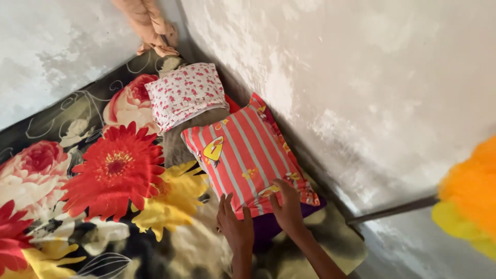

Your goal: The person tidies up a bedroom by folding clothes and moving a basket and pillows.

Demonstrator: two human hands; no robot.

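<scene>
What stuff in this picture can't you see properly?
Head view:
- Purple thing: mostly hidden under the striped pillow and both hands.
- Orange-yellow blob: blurred, cut by the right edge.
- Peach cloth: cut by the top edge.
- Left hand, right hand: palms hidden.

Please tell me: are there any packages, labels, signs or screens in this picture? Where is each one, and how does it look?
None show here: no package, label, sign or screen. There are only printed fabrics: a striped red pillow with yellow cartoon patches under both hands, left hand and right hand, a small white floral pillow behind it, and a large-flowered bedsheet.
</scene>
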